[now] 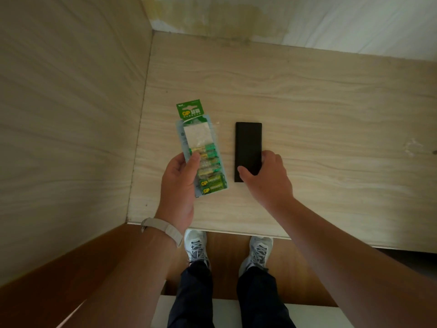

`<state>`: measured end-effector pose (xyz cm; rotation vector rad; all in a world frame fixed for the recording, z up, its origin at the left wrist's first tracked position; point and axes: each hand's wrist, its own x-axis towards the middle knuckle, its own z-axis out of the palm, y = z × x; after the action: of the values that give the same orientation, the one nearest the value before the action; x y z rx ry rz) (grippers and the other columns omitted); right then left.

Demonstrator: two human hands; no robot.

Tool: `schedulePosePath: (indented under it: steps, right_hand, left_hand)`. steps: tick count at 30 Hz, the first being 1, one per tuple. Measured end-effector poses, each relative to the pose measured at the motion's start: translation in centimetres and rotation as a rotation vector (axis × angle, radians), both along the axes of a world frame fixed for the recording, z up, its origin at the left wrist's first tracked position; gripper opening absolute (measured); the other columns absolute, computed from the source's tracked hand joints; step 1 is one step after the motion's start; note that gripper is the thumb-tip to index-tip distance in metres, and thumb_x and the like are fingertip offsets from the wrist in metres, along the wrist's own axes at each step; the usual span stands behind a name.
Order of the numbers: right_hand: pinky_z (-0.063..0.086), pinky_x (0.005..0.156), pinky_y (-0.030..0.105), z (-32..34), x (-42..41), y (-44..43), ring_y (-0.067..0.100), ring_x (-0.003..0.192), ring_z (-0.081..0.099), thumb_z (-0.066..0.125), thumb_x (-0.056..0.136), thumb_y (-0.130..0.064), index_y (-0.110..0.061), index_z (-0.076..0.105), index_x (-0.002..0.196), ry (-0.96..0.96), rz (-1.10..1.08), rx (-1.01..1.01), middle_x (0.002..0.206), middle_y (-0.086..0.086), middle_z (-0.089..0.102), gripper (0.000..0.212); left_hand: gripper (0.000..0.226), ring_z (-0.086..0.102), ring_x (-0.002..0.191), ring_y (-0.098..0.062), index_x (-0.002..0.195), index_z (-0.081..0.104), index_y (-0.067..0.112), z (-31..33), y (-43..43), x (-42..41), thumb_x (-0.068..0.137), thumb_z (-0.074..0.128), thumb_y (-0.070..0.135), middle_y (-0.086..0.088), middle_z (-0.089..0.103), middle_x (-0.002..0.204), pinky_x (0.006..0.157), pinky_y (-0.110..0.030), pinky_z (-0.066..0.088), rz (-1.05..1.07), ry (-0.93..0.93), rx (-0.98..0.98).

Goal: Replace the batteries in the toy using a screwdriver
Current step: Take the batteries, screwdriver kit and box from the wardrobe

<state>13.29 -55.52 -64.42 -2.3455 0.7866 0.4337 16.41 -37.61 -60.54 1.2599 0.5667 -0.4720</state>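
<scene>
Pale wood-grain desk (331, 102) fills the middle of the frame, with a matching side panel (71, 114) upright along its left edge and white cloth (354, 20) across the upper right.

Battery pack (201, 138), centre left: a clear blister on a card with a green header. The upper stretch of the blister shows only white backing. The lower stretch holds green-and-gold batteries (210, 183) lying crosswise, stacked one below another. The exact count is unclear, as the thumb covers part of the row. Left hand (179, 183) pinches the pack at its lower left, thumb across the front and fingers behind. Cannot tell whether the pack touches the desk or is lifted off it. A light wristband (163, 229) sits on that wrist.

Black slab (248, 143), just right of the pack and apart from it: flat, rectangular, long side running up the frame, lying on the desk. Right hand (269, 178) grips its lower end, thumb on the left edge and fingers curled over the right edge. No markings are visible, so whether this is the toy cannot be told.

Bottom of frame: grey laced shoes (196, 247) on a brown wood floor (227, 252), dark trousers above them.
</scene>
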Motion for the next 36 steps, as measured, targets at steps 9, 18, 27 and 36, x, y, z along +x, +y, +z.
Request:
schedulePosePath:
  steps: [9,18,27,36]
  right_hand:
    - [0.050,0.078,0.044,-0.7,2.1,2.2,0.030,0.109,0.048,0.072,0.075,-0.046,-0.018,0.031,0.140,0.057,-0.066,-0.112,0.120,0.007,0.043,0.081]
    - [0.057,0.070,0.032,-1.3,1.3,1.3,0.017,0.096,0.059,0.075,0.082,-0.031,-0.023,0.034,0.139,-0.085,-0.163,0.221,0.123,0.001,0.052,0.071]
    - [0.051,0.054,0.026,4.5,-0.4,0.6,0.010,0.077,0.064,0.064,0.090,-0.025,-0.026,0.049,0.117,-0.022,-0.158,0.383,0.095,-0.006,0.063,0.031]
    - [0.060,0.083,0.047,16.6,-3.4,0.2,0.019,0.089,0.071,0.070,0.084,-0.021,-0.027,0.055,0.111,-0.181,-0.389,0.648,0.102,0.001,0.069,0.031]
  left_hand:
    - [0.053,0.073,0.103,-0.030,0.125,0.061,0.006,-0.9,0.6,-1.1,0.084,0.070,0.039,-0.013,0.075,0.114,0.079,-0.042,0.062,-0.015,0.025,-0.019]
    - [0.053,0.074,0.103,-0.027,0.127,0.060,0.006,-0.8,1.4,-1.1,0.085,0.070,0.037,-0.012,0.075,0.115,0.077,-0.038,0.062,-0.021,0.017,-0.020]
    - [0.056,0.073,0.104,-0.029,0.127,0.060,0.007,3.8,1.3,-0.9,0.083,0.069,0.040,-0.012,0.075,0.114,0.082,-0.045,0.062,-0.067,-0.006,0.017]
    - [0.059,0.075,0.100,-0.027,0.125,0.060,0.008,13.1,0.7,-1.8,0.078,0.071,0.042,-0.010,0.077,0.109,0.072,-0.036,0.063,-0.112,-0.055,-0.014]
